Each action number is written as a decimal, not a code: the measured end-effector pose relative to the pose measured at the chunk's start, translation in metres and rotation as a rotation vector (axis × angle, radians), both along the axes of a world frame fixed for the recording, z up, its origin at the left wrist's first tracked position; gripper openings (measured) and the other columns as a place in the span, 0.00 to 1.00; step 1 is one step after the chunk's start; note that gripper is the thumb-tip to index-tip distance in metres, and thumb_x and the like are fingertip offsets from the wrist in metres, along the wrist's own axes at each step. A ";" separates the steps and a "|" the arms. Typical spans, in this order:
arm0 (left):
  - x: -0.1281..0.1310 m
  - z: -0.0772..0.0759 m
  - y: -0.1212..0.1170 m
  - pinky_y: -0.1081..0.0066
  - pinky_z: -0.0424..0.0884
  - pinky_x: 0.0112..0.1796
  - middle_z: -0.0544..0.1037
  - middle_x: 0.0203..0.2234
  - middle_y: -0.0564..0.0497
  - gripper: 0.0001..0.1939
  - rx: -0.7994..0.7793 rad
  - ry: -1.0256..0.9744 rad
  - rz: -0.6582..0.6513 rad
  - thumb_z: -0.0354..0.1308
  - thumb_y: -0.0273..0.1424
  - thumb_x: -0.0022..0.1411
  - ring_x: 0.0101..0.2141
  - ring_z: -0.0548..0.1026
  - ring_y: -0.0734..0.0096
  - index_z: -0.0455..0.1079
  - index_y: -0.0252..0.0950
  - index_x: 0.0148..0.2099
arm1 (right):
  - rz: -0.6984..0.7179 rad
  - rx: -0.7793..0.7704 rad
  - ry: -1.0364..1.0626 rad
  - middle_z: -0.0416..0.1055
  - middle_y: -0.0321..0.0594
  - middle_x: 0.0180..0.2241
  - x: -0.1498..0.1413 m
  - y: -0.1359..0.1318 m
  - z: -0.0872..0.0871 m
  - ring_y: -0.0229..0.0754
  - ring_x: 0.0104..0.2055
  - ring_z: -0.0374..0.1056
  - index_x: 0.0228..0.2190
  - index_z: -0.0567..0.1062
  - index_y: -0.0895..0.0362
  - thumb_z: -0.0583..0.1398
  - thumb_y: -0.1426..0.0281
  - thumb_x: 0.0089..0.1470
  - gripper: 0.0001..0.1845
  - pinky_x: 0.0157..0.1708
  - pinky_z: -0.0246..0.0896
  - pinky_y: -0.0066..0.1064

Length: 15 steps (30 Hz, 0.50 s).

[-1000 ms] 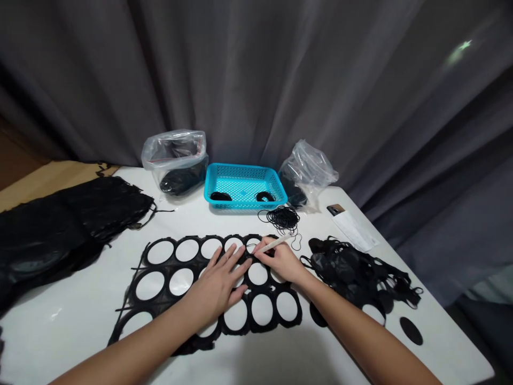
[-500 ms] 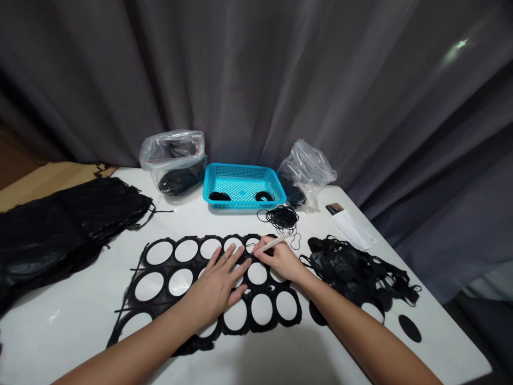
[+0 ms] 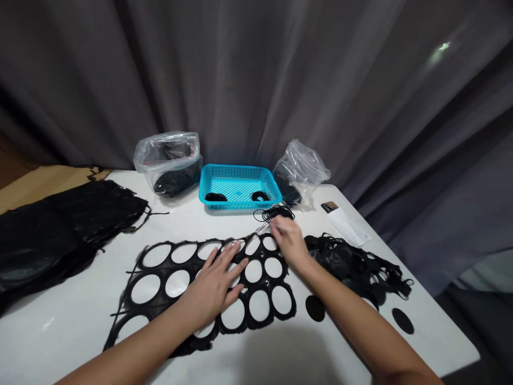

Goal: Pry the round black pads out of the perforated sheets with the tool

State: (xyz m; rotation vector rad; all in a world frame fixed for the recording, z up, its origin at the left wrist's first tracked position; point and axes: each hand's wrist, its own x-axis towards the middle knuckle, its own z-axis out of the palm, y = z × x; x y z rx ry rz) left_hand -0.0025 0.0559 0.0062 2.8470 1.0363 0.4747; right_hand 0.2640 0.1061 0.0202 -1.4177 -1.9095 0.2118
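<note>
My left hand (image 3: pixel 214 283) lies flat with fingers spread on a black sheet (image 3: pixel 165 310) that has rows of large round holes. My right hand (image 3: pixel 289 240) is closed around a slim white pen-like tool (image 3: pixel 282 228), mostly hidden by the fingers and blurred. A thin black strand (image 3: pixel 260 231) stretches from the sheet's upper edge to the fingertips of that hand. Just behind the fingers sits a tangled pile of thin black rings (image 3: pixel 276 212).
Behind stands a blue basket (image 3: pixel 240 205) with black rings, between two clear plastic bags (image 3: pixel 168 155) (image 3: pixel 302 166). Black scraps (image 3: pixel 352 262) lie at right, near black discs (image 3: pixel 402 321), paper (image 3: pixel 349 227) and a phone-like object (image 3: pixel 329 206). Black sheeting (image 3: pixel 72 219) covers the left.
My right hand has lifted from the sheet's upper edge and moved up and right toward the ring pile, drawing a thin black strand. The left hand stays flat on the sheet.
</note>
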 end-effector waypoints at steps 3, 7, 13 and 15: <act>-0.001 -0.001 0.001 0.48 0.53 0.63 0.56 0.69 0.41 0.24 0.029 0.015 -0.008 0.52 0.35 0.71 0.66 0.57 0.52 0.61 0.42 0.67 | -0.282 -0.034 0.139 0.75 0.41 0.30 0.034 0.018 0.009 0.47 0.32 0.69 0.29 0.71 0.54 0.56 0.65 0.60 0.09 0.37 0.60 0.36; 0.011 0.004 0.004 0.42 0.51 0.61 0.67 0.62 0.39 0.20 0.054 0.007 0.061 0.55 0.40 0.69 0.61 0.64 0.45 0.69 0.40 0.60 | -0.134 -0.340 0.287 0.74 0.37 0.27 0.041 0.007 0.011 0.44 0.30 0.68 0.25 0.69 0.53 0.60 0.62 0.55 0.11 0.33 0.58 0.32; 0.044 0.005 0.014 0.50 0.57 0.61 0.62 0.65 0.37 0.24 0.031 0.004 -0.057 0.55 0.35 0.70 0.64 0.61 0.49 0.63 0.37 0.65 | 0.107 -0.572 0.442 0.73 0.36 0.29 0.010 -0.024 -0.002 0.41 0.32 0.67 0.28 0.71 0.55 0.61 0.64 0.54 0.08 0.33 0.58 0.30; 0.048 0.000 0.017 0.49 0.56 0.61 0.58 0.68 0.39 0.26 -0.001 0.013 -0.084 0.56 0.37 0.70 0.66 0.58 0.48 0.60 0.41 0.67 | 0.118 -0.590 0.480 0.74 0.37 0.30 0.008 -0.024 -0.003 0.42 0.33 0.68 0.29 0.72 0.56 0.62 0.65 0.53 0.07 0.36 0.59 0.31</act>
